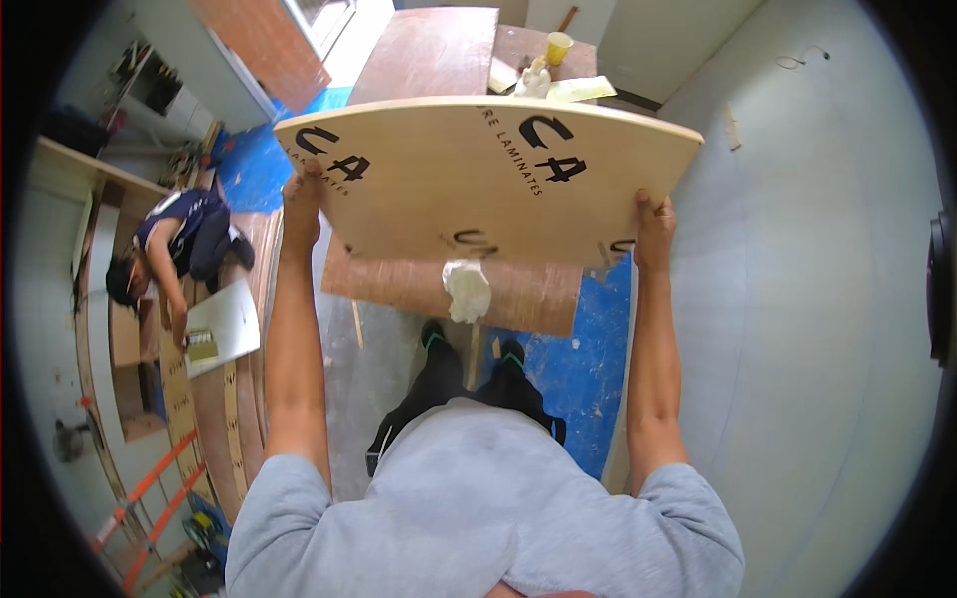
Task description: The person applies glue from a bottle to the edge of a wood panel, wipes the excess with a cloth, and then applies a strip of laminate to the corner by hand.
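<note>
A pale tan laminate board [429, 184] with black printing on its face is held up in front of me, spanning both arms. My left hand [303, 204] is closed round its left edge. On its right edge my right hand [654, 231] has a matching grip, fingers wrapped over the side. The board hides much of the brown plywood sheet [538, 299] beyond and below it. Upon that sheet, just past the board's near edge, lies a white crumpled lump [467, 291], whose kind I cannot make out.
Farther back, a yellow cup [558, 48] stands on a plywood surface [424, 50]. At left a co-worker [184, 234] bends over a white panel [227, 329]. Blue sheeting [568, 389] covers part of the floor. A pale wall [797, 299] runs along my right; an orange-railed ladder [150, 498] lies lower left.
</note>
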`<state>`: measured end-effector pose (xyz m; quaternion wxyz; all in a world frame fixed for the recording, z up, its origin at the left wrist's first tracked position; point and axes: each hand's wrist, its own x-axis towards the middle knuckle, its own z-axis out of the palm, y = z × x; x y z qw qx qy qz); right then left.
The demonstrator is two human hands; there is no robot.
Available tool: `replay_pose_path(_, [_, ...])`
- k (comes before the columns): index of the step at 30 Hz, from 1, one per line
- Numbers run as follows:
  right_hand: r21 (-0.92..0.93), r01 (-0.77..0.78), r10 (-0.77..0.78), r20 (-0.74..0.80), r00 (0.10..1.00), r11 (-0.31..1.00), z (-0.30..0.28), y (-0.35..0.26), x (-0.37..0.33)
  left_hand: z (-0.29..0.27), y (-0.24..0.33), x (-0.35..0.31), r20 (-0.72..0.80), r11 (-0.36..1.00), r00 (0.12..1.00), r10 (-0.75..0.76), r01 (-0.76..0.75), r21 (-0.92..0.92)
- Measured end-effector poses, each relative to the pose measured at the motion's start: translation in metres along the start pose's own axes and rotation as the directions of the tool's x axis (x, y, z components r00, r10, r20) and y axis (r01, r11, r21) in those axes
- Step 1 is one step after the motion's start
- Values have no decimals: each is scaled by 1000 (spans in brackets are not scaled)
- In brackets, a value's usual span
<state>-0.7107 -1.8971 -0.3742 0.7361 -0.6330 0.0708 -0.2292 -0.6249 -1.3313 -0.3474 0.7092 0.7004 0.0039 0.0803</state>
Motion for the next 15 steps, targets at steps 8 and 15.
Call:
replay_pose_path(8, [-469, -427, 265, -374, 889, 773, -3, -79, -67, 23, 26, 29, 89, 909, 923, -375, 347, 231])
replay_pose_path(15, [-279, -679, 537, -440, 719, 680, -77, 42, -140, 43, -116, -11, 197, 840, 817, -541, 519, 157])
